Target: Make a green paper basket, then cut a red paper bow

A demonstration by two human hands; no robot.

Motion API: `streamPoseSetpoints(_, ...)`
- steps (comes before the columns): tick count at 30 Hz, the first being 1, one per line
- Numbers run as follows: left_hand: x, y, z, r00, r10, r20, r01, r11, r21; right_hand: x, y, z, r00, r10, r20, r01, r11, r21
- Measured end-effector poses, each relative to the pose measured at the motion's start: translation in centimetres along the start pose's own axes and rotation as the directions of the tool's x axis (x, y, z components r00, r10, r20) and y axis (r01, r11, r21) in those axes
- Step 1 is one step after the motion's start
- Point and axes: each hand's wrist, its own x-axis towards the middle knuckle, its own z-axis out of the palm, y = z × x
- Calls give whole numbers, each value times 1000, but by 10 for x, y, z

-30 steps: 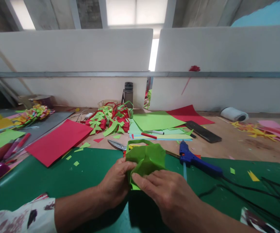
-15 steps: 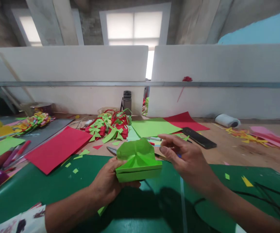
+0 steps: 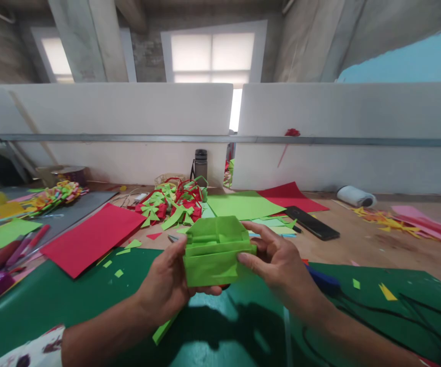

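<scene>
Left hand (image 3: 166,278) is curling half-closed around the left side of a creased, boxy green paper shape (image 3: 210,267), right hand (image 3: 277,260) is pinching its right edge between thumb and fingers, paper hovering above a smooth, shiny mat (image 3: 109,300), flat red sheet (image 3: 94,237) lying leftward

Paper-craft workshop. Long brown counter (image 3: 361,244), green mat (image 3: 52,300) along near edge, dotted with cut scraps (image 3: 119,273); folded green paper piece (image 3: 212,267) held up above mat. Big red sheet (image 3: 94,237) left of middle, lime-green sheet (image 3: 243,204) nearer the far edge, heap of red-and-green paper crafts (image 3: 172,206) beside it. Corded blue tool handle (image 3: 323,281) on mat. Building looks industrial: bare concrete pillar (image 3: 80,41), rough walls (image 3: 153,56), bright paned window (image 3: 212,53) up high. White panels (image 3: 136,109) crossed by metal rail (image 3: 147,138) stand behind counter's far edge.
</scene>
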Motion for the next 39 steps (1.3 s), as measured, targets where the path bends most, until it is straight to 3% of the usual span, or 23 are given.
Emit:
streamPoseSetpoints(3,1,-2,0,999,49,-19,-46,992,117,1,3,-1,1000,-27,7,27,1000,-13)
streamPoseSetpoints(7,5,-5,-2,984,85,-156,-44,967,249,0,5,-1,999,-24,34,24,1000,0)
streamPoseSetpoints(12,5,-6,-5,989,74,-128,-34,956,292,1,2,-3,998,45,50,-45,999,-17)
streamPoseSetpoints(17,4,-4,-5,989,53,-139,-13,961,277,6,4,-6,993,5,121,-9,1000,25)
streamPoseSetpoints(23,6,-3,-4,979,34,-203,22,963,269,7,6,-7,999,-19,26,22,995,-99)
streamPoseSetpoints(29,3,3,-7,991,127,-51,-80,838,540,8,2,-12,977,-44,209,77,985,-155)
streamPoseSetpoints(31,1,4,-5,990,141,-19,-103,799,592,8,3,-10,979,-44,201,73,988,-137)
streamPoseSetpoints(34,-1,2,-1,991,127,-33,-78,776,626,5,5,-3,991,-16,131,47,970,-239)
streamPoseSetpoints(39,-2,-5,2,995,86,-59,-34,801,598,-4,5,5,985,-20,170,88,911,-403)
